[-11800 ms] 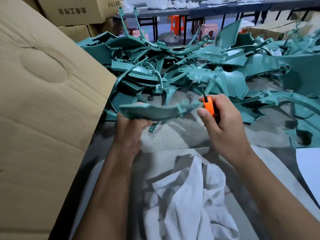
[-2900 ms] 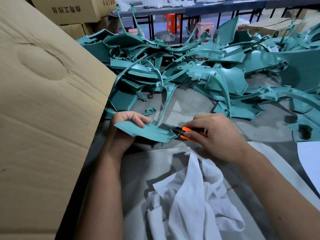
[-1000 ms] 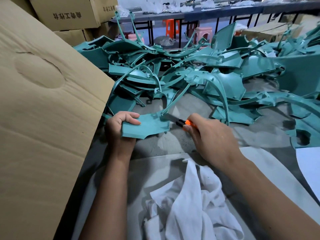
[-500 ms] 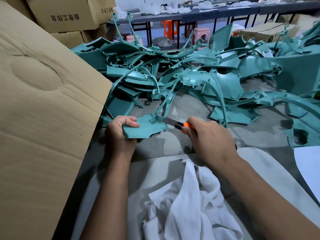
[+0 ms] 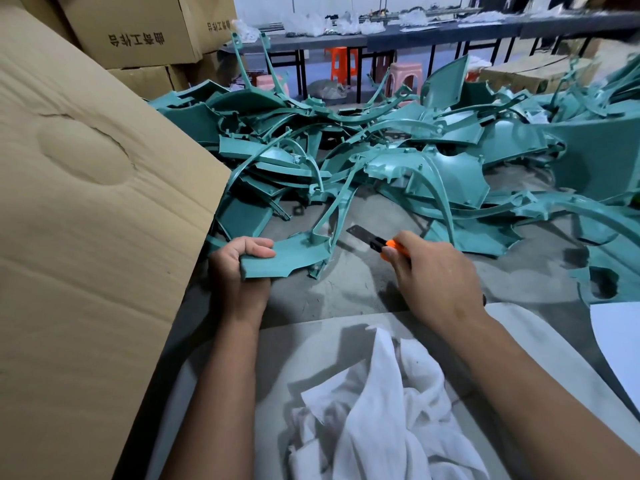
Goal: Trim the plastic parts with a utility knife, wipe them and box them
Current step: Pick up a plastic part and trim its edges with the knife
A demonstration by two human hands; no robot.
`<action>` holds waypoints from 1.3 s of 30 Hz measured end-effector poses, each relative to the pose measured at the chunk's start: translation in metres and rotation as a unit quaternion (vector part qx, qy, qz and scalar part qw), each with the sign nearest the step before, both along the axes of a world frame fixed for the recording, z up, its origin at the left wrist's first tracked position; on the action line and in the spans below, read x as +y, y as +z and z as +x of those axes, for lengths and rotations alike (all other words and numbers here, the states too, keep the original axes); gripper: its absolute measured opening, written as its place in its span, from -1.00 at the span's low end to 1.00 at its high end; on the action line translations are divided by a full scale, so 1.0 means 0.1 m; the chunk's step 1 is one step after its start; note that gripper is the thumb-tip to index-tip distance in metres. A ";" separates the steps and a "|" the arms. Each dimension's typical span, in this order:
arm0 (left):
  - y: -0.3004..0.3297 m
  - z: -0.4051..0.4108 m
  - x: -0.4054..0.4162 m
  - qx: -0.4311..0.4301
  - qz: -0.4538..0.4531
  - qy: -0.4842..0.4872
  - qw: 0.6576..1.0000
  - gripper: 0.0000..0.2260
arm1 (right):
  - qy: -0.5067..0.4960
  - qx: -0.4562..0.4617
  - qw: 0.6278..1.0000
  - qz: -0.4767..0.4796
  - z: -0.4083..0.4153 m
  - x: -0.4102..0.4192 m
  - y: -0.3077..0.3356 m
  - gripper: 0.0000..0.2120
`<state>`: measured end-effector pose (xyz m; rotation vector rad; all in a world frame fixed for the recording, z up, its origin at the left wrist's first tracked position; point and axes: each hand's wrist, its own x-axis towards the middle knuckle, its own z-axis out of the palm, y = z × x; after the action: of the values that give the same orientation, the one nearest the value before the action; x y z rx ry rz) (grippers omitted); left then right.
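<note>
My left hand [image 5: 239, 268] grips a curved teal plastic part [image 5: 291, 254] by its near left end, low over the grey table [image 5: 346, 289]. My right hand [image 5: 433, 271] holds an orange utility knife [image 5: 384, 243]. Its blade is extended and points up-left, a short gap away from the part's right end. A crumpled white cloth [image 5: 384, 410] lies in front of me between my forearms. A big heap of teal plastic parts [image 5: 398, 157] covers the table behind my hands.
A large open cardboard box flap [image 5: 97, 220] rises along the left side. More cardboard boxes [image 5: 138, 32] stand at the back left. A white sheet [image 5: 620, 344] lies at the right edge. Long tables and orange and pink stools stand far behind.
The knife has drawn back to the right, off the part's edge. My left hand has kept its grip on the part and lifted it slightly.
</note>
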<state>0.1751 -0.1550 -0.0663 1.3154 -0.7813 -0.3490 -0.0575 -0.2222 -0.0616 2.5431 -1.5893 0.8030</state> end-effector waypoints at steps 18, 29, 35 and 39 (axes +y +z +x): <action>0.06 -0.41 -0.14 -0.022 -0.042 -0.186 0.981 -0.73 | 0.213 -0.358 0.908 -0.045 0.01 0.32 0.19 -0.84; 0.18 -0.65 -0.04 0.090 -0.134 -0.215 0.963 -0.74 | 0.139 -0.450 0.880 0.052 -0.05 0.13 0.09 -0.79; 0.21 -0.66 -0.07 0.041 -0.179 -0.142 0.973 -0.62 | 0.126 -0.354 0.926 -0.042 -0.04 0.19 0.13 -0.79; 0.13 -0.61 -0.08 -0.011 -0.153 -0.149 0.977 -0.73 | 0.109 -0.305 0.944 -0.062 -0.03 0.18 0.14 -0.74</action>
<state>0.1144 -0.1628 -0.0538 0.9158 -1.0121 -0.4331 -0.0607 -0.2039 -0.0471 2.5459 -1.3019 1.7916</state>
